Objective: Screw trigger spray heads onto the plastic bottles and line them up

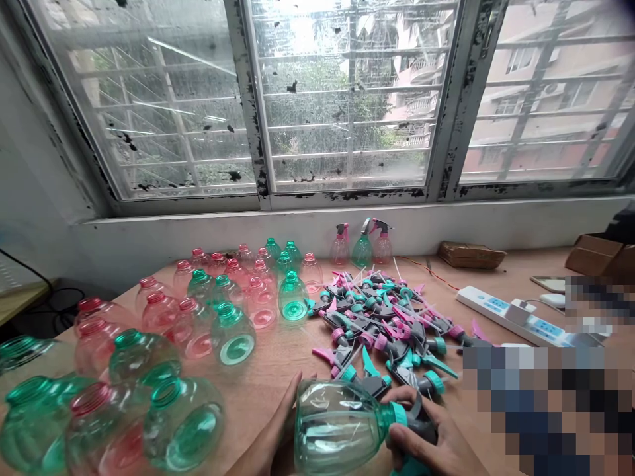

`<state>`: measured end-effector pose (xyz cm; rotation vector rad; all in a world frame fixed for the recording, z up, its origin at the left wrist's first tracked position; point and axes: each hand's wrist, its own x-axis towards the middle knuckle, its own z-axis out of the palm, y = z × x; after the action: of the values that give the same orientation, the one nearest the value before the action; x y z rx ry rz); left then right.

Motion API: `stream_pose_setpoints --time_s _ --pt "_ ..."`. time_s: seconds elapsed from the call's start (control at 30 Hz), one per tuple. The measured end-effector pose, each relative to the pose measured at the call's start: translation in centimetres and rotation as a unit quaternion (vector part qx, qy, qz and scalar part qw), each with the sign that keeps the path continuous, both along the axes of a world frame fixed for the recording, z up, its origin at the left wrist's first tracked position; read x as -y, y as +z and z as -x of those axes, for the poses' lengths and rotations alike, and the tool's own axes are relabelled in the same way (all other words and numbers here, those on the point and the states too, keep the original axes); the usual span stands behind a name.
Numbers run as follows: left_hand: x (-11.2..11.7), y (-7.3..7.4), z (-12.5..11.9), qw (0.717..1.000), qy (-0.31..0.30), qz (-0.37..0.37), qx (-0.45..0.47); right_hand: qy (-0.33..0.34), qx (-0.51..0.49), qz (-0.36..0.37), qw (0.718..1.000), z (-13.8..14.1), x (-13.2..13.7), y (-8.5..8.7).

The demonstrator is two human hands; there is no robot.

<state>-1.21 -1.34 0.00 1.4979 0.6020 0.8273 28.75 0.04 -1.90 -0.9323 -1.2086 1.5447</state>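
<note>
Clear green rounded plastic bottle [337, 426], lower centre of frame, likely light, slick, squeezable; right hand [446, 433] gripping teal-collared grey plastic spray head [421, 424] at its neck, left hand [276, 428] at base, grip unclear; best held by firmer neck

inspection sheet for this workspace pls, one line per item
Surface: brown tabletop, crowded
Job's things: transparent green plastic bottle with teal-collared grey trigger head; uncapped pink and green plastic bottles; heap of grey, pink and teal sprayer heads; three assembled spray bottles
Clutter: brown oblong parcel; brown cardboard box
Grips: left grip at green bottle's base; right grip around trigger head
Cables: thin orange cord by white power strip; black cables, far left
Surroundings: dark-patched grey window frame; lower right pixelated
</note>
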Motion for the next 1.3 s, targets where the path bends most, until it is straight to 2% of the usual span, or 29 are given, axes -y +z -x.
stream_pose_setpoints --time_s 0.1,0.23,0.4,0.57,0.67,0.77,1.0,1.13,1.3 --pt "0.0 -0.3 0.0 1.000 0.016 -0.003 -0.010 0.005 0.004 -0.004 1.000 0.1 0.0 0.2" --pt "0.1 0.0 -0.4 0.998 0.045 -0.018 -0.046 0.006 0.002 -0.004 1.000 0.1 0.0 0.5" --pt "-0.1 -0.1 0.1 0.998 0.021 -0.038 -0.044 0.011 0.003 -0.002 1.000 0.1 0.0 0.3" --pt "0.1 0.0 0.3 0.991 0.069 -0.043 -0.103 0.010 0.010 -0.008 1.000 0.0 -0.1 -0.1" --pt "0.2 0.4 -0.1 0.995 0.052 -0.032 -0.076 0.008 0.005 -0.009 1.000 0.1 -0.2 -0.1" --pt "0.1 0.1 0.0 0.998 0.028 -0.015 -0.057 0.008 0.006 -0.007 1.000 0.2 -0.2 -0.1" --pt "-0.4 -1.3 1.2 0.994 0.038 -0.057 -0.087 0.006 0.018 -0.010 1.000 0.0 -0.2 -0.2" --pt "-0.4 -1.2 1.1 0.991 0.058 -0.042 -0.113 0.014 -0.003 -0.008 1.000 -0.1 -0.2 -0.2" --pt "-0.4 -1.1 1.0 0.995 0.033 -0.049 -0.082 0.026 0.009 -0.012 1.000 -0.1 -0.3 -0.3"
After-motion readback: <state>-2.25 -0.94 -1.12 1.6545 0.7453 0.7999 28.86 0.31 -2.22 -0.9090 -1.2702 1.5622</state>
